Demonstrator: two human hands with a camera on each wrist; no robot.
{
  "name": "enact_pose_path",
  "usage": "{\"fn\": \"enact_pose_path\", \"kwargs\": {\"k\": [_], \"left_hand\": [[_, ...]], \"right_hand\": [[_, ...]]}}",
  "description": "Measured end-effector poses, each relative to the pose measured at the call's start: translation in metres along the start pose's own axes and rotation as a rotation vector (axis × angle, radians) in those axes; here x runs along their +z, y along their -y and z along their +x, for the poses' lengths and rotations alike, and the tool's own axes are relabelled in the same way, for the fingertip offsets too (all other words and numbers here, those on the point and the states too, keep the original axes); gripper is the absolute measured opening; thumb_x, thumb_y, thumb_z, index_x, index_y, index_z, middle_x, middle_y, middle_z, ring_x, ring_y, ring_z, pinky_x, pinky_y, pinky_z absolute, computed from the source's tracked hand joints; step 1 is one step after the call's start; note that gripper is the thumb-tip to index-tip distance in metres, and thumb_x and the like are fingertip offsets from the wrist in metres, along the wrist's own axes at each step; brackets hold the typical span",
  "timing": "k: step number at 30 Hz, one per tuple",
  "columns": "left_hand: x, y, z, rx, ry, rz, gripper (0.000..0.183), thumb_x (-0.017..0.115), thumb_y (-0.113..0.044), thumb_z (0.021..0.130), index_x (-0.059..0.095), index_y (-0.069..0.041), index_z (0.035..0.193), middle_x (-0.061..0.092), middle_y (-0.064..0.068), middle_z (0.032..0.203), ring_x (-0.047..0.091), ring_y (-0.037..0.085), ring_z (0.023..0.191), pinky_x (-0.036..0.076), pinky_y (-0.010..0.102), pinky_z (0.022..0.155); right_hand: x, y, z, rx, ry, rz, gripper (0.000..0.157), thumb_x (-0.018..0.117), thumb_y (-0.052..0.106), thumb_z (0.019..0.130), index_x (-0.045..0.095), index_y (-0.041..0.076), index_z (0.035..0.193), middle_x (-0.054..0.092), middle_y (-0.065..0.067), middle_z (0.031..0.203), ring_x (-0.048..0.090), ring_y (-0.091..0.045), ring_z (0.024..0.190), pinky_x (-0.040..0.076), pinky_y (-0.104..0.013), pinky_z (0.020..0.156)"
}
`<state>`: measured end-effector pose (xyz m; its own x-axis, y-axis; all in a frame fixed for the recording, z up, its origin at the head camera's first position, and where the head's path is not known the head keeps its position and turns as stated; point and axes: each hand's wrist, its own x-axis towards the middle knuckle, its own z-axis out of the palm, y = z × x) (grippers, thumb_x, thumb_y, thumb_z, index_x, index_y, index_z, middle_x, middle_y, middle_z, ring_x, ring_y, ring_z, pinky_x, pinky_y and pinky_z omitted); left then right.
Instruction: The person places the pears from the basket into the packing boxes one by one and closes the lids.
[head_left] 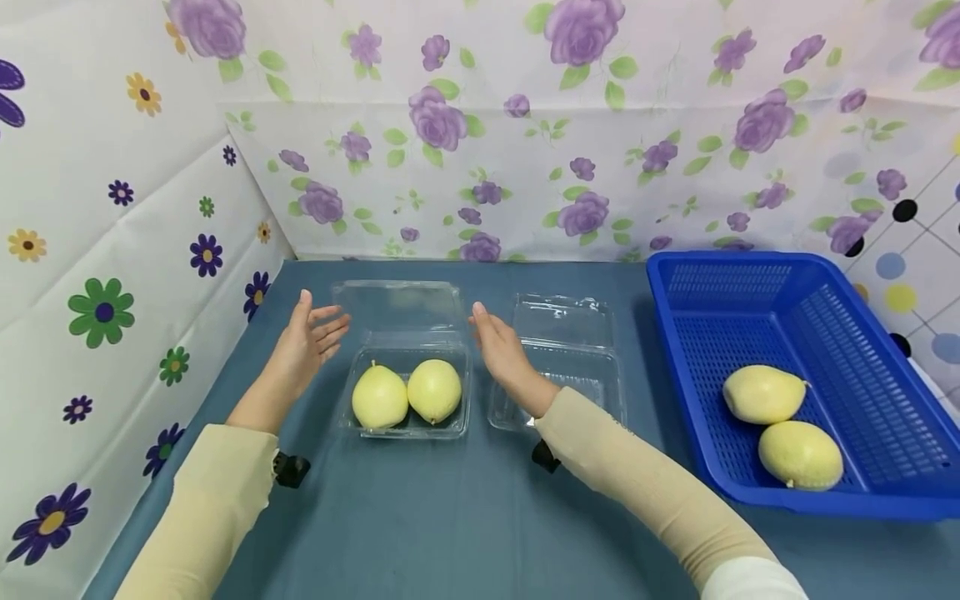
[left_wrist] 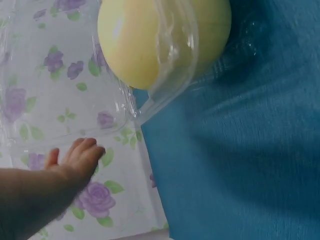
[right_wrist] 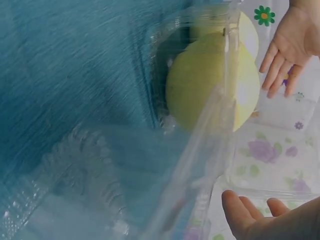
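Fingers extended and empty, the left hand [head_left: 297,353] and right hand [head_left: 510,357] flank a clear box [head_left: 414,432] of pears [head_left: 379,398] on a table [head_left: 450,525]; its raised lid [head_left: 401,305] looks light, flimsy, best taken by the far corners.

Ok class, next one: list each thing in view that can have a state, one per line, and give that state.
Left clear container: open, two yellow fruits inside
Right clear container: open, no fruit visible inside, partly hidden by the arm
Blue basket: open-topped, two yellow fruits inside
Left hand: open, holding nothing
Right hand: open, holding nothing
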<state>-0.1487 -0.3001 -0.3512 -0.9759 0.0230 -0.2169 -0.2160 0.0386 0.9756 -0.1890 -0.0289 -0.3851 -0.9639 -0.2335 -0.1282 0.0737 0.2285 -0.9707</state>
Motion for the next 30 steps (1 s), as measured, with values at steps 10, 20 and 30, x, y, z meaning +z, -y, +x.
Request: {"fn": "enact_pose_path", "kwargs": {"k": [10,20,30], "left_hand": [[0.001,-0.001,-0.001,-0.035,-0.067,0.026,0.093,0.023,-0.067,0.093,0.010,0.005,0.150,0.017,0.021,0.156,0.016,0.031,0.145,0.006,0.043,0.119],[0.004,0.007,-0.003,-0.039,-0.159,0.023,0.091,0.030,-0.066,0.093,0.017,0.005,0.149,0.028,0.020,0.153,0.025,0.029,0.143,0.012,0.041,0.119],[0.006,0.009,-0.009,-0.039,-0.232,0.099,0.087,0.030,-0.064,0.094,0.025,0.004,0.147,0.034,0.021,0.150,0.032,0.030,0.140,0.017,0.043,0.118]], "right_hand": [[0.002,0.009,0.001,0.064,0.015,-0.014,0.069,0.027,0.056,0.099,0.052,0.000,0.131,0.052,-0.022,0.131,0.054,-0.037,0.117,0.048,-0.046,0.092],[0.006,0.011,-0.003,0.087,0.010,-0.034,0.068,0.031,0.057,0.098,0.053,-0.002,0.122,0.053,-0.023,0.119,0.053,-0.035,0.106,0.049,-0.038,0.081],[0.006,0.010,-0.007,0.061,0.046,-0.068,0.057,0.037,0.056,0.098,0.051,0.002,0.084,0.046,-0.012,0.083,0.051,-0.030,0.097,0.046,-0.043,0.087]]}}
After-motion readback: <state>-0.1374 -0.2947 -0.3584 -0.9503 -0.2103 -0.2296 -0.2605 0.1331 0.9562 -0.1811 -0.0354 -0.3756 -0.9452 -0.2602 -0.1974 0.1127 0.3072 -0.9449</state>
